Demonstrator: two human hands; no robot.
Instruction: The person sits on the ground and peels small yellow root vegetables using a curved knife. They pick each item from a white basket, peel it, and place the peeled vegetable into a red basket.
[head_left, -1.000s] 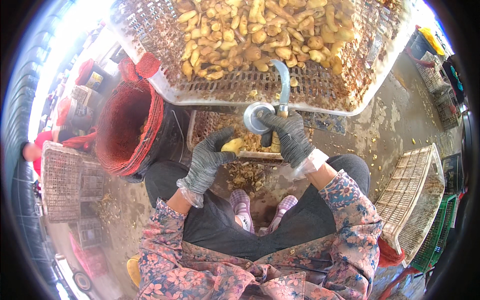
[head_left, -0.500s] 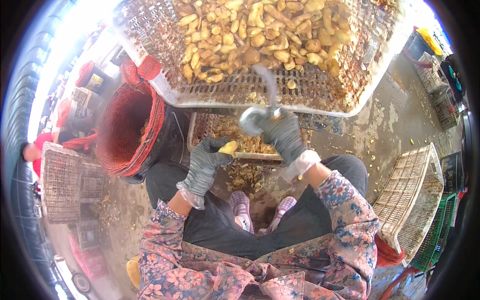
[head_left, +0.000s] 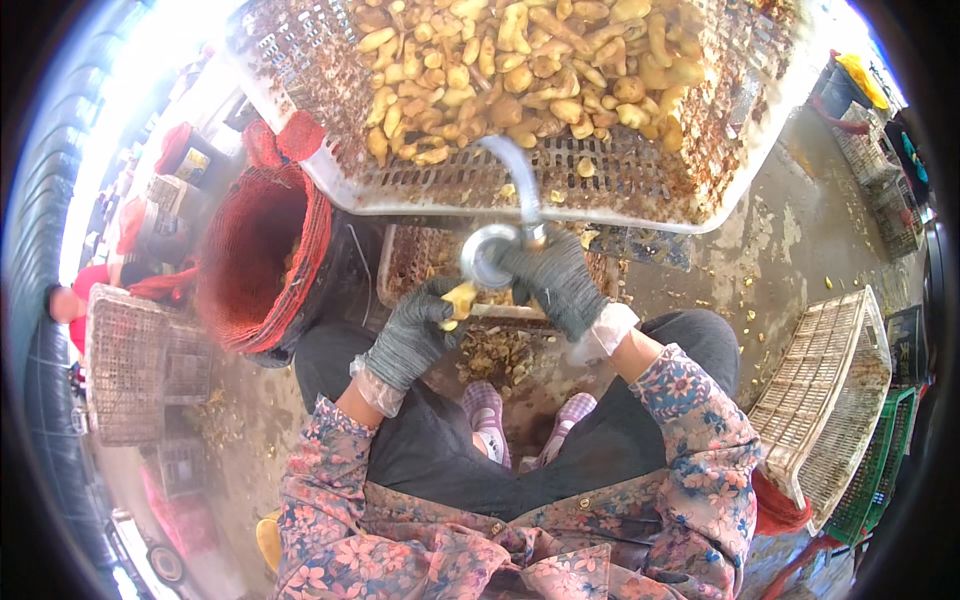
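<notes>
My left hand (head_left: 415,330), in a grey glove with a clear cuff, is closed on a knobby yellow root piece (head_left: 459,300). My right hand (head_left: 550,275), gloved the same way, is closed on the handle of a curved blade (head_left: 523,170), with a round shiny metal piece (head_left: 488,258) at its thumb, just above the root piece. Beneath both hands sits a lower crate (head_left: 395,260) with peel scraps. Beyond them a large, dirty white plastic tray (head_left: 710,215) holds a heap of yellow roots (head_left: 530,70).
A black bucket (head_left: 350,270) lined with red mesh (head_left: 230,260) stands left. Stacked crates (head_left: 130,370) and a person in red (head_left: 80,325) are at far left. A pale crate (head_left: 810,380) and a green crate (head_left: 870,470) lie right, on a wet floor (head_left: 740,270) with scraps.
My right hand has moved leftward, and its blade has tilted further left, its motion blurred. The metal piece now sits closer to the root in my left hand.
</notes>
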